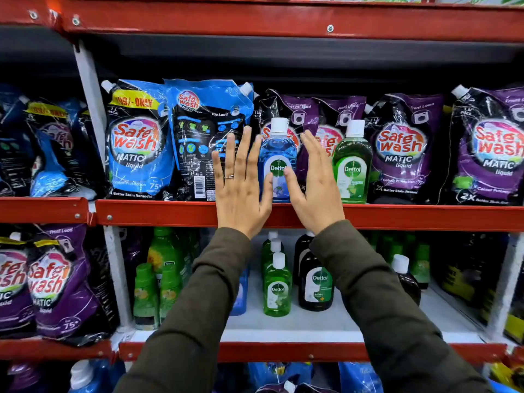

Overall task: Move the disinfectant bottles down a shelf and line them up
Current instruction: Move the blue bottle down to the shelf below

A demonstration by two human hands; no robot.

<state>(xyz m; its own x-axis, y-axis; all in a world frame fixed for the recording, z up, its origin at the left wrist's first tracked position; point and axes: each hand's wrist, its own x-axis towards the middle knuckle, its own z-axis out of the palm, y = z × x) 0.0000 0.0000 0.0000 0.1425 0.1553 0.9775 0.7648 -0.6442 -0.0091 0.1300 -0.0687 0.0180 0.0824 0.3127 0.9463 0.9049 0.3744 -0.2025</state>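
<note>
Red shelving [283, 215] is seen head-on, two tiers in play. The upper shelf is packed at the back with detergent pouches [136, 143]; two disinfectant bottles are stood in front of them at the shelf edge, likely strays, since the rest of that kind is kept below. The lower shelf [326, 321] has a bare white gap in the middle, with a green bottle row [277, 287] and dark bottles [317, 282] already stood there, so that gap is probably meant as the drop spot.

Both sleeves [215, 293] are raised to the upper tier. The left hand [241, 188] and right hand [314, 188] are held flat, fingers spread, one each side of the blue bottle [277, 160], which is upright. Neither grip is closed; both are open. The thumbs are seen at the bottle's lower front, contact likely but not certain. The framing is judged as a two-sided pick setup. The green bottle [352, 163] is stood just right of the right hand, untouched, probably next.
</note>
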